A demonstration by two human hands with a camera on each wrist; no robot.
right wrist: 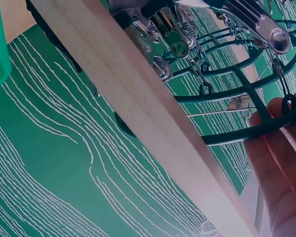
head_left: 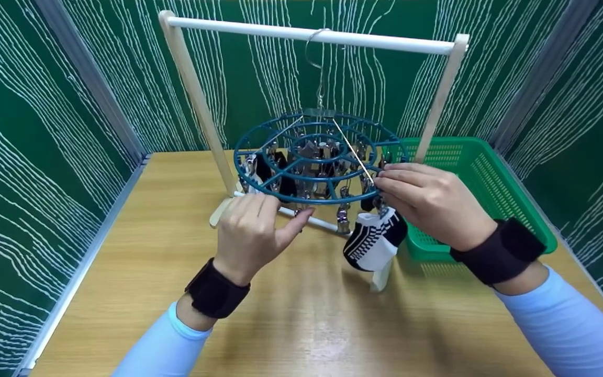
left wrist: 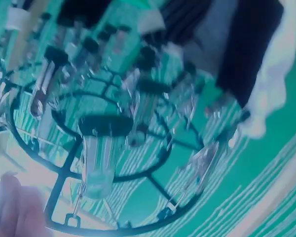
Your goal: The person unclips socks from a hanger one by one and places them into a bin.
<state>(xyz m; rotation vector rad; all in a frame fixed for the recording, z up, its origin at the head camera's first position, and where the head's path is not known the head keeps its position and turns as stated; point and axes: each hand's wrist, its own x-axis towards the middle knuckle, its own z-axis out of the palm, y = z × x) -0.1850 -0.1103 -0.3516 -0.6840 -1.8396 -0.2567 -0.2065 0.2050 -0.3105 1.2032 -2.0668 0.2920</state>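
A round teal sock hanger (head_left: 312,200) with metal clips hangs by its hook from a white bar. My left hand (head_left: 249,230) is at its front left rim, thumb spread toward a hanging clip; the fingertips are partly hidden in the head view. On the right rim rest the fairly straight fingers of my right hand (head_left: 432,201); its thumb is out of sight. In the right wrist view the rim (right wrist: 237,134) crosses in front of these fingers. Below my right hand a black-and-white sock (head_left: 377,243) hangs from a clip. Dark socks (head_left: 280,175) hang farther back on the left.
The wooden stand (head_left: 191,89) carries the white bar (head_left: 385,42) over the tabletop (head_left: 291,324). A green basket (head_left: 521,204) stands behind and to the right of my right hand. Green walls with white lines (head_left: 19,157) enclose the table.
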